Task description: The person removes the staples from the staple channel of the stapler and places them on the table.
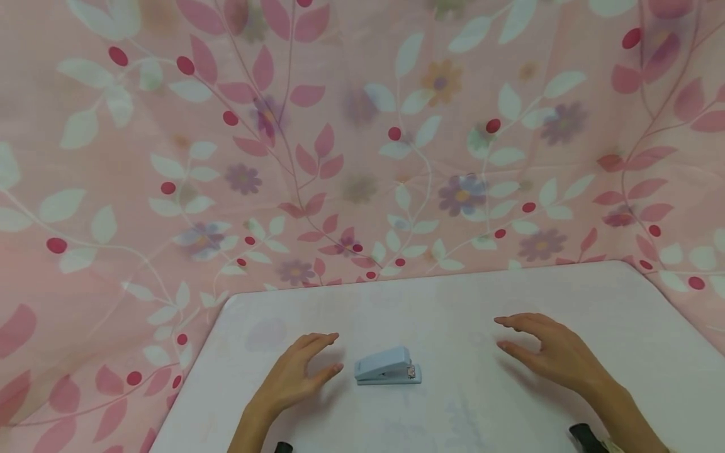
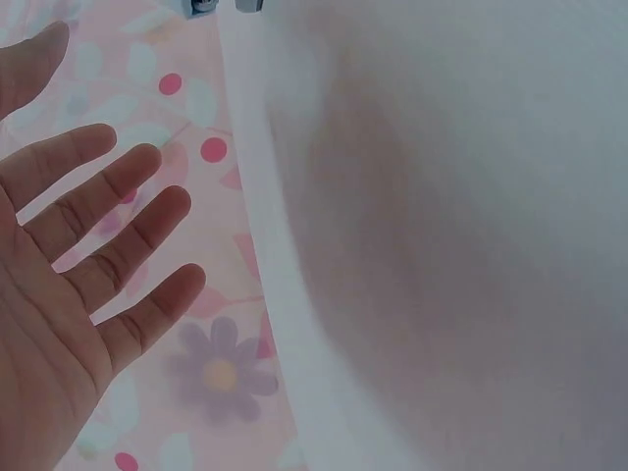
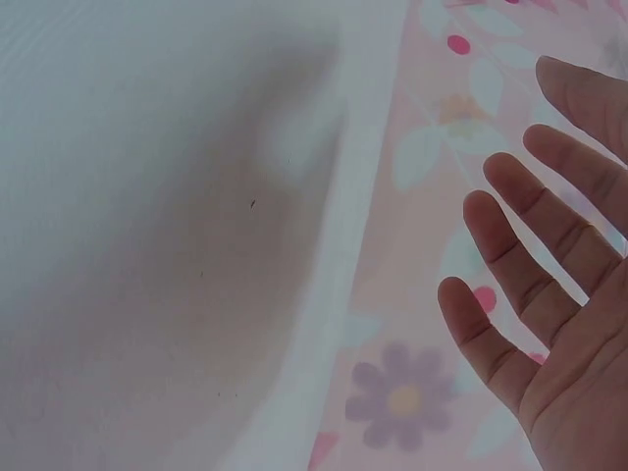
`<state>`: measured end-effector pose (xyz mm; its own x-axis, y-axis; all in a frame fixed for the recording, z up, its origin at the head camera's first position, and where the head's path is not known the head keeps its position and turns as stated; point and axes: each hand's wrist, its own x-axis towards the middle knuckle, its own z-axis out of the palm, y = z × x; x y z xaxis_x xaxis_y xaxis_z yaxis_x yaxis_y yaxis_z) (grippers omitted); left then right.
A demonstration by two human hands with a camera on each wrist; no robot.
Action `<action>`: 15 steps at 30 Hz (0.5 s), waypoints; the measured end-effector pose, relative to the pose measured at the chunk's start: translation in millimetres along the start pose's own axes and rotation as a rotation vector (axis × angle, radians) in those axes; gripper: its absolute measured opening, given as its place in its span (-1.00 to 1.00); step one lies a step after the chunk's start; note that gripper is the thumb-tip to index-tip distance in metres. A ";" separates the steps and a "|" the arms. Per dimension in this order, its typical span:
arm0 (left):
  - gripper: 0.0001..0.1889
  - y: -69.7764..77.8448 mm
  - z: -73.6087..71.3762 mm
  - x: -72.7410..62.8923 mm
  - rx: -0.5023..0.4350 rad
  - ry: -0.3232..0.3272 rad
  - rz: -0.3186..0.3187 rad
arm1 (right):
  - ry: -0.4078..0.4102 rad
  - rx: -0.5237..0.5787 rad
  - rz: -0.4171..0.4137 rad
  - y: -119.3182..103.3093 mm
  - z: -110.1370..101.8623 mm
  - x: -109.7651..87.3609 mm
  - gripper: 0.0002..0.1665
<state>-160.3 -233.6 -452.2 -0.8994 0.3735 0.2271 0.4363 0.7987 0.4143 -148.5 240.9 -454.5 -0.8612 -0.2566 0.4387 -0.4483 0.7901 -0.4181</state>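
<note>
A light blue stapler point(image 1: 384, 366) lies on the white table between the two hands, its front end with the metal part turned to the right. Just left of it is my left hand point(image 1: 300, 371), fingers spread and relaxed, thumb and fingertips a short way from the stapler's rear end. My right hand point(image 1: 557, 352) is held over the table farther off to the right, its fingers extended and holding nothing. Both palms show bare in the wrist views, the left palm point(image 2: 49, 324) and the right palm point(image 3: 579, 383). A sliver of the stapler point(image 2: 201, 6) shows at the top of the left wrist view.
The white table point(image 1: 453, 302) has rounded far corners. Behind it and at its sides hangs a pink cloth point(image 1: 362, 157) printed with leaves and flowers. Dark pieces of the wrist gear point(image 1: 586, 435) show beneath the forearms at the bottom edge.
</note>
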 end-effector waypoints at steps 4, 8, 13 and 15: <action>-0.35 3.5 4.2 3.3 -0.015 0.003 0.024 | 0.018 0.000 -0.015 -2.3 3.7 2.1 -0.50; -0.36 7.6 5.6 6.4 -0.042 0.005 0.041 | 0.025 0.010 -0.032 -4.2 6.8 3.7 -0.52; -0.42 11.7 6.9 9.5 -0.055 0.003 0.066 | 0.041 0.040 -0.064 -6.7 11.0 5.4 -0.53; -0.43 12.9 7.6 10.7 -0.057 0.005 0.082 | 0.042 0.052 -0.070 -7.6 13.0 6.1 -0.54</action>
<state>-164.5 -215.8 -451.2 -0.8605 0.4341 0.2665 0.5094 0.7373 0.4438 -153.5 226.0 -459.0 -0.8169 -0.2861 0.5009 -0.5203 0.7404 -0.4255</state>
